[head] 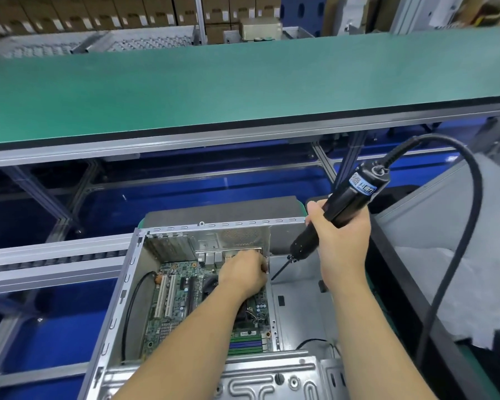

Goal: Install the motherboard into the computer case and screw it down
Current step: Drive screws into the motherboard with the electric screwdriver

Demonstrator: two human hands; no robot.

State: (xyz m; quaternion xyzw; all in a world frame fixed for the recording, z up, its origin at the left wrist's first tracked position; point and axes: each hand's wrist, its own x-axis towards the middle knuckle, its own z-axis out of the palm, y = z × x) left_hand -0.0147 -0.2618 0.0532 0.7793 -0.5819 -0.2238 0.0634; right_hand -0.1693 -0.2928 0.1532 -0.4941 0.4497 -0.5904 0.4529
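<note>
Bare matt metal computer case (298,310), glossy black plastic screwdriver (350,197), matt green belt (214,88).

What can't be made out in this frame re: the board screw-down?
- Head view: the left hand covers the motherboard's far right corner; any screw there or in its fingers is hidden.
- Whether the electric screwdriver's bit tip carries a screw: too small to tell.
- Board screws already seated: too small, and forearm hides the middle.
- Computer case near end: cut off by the bottom edge.
</note>
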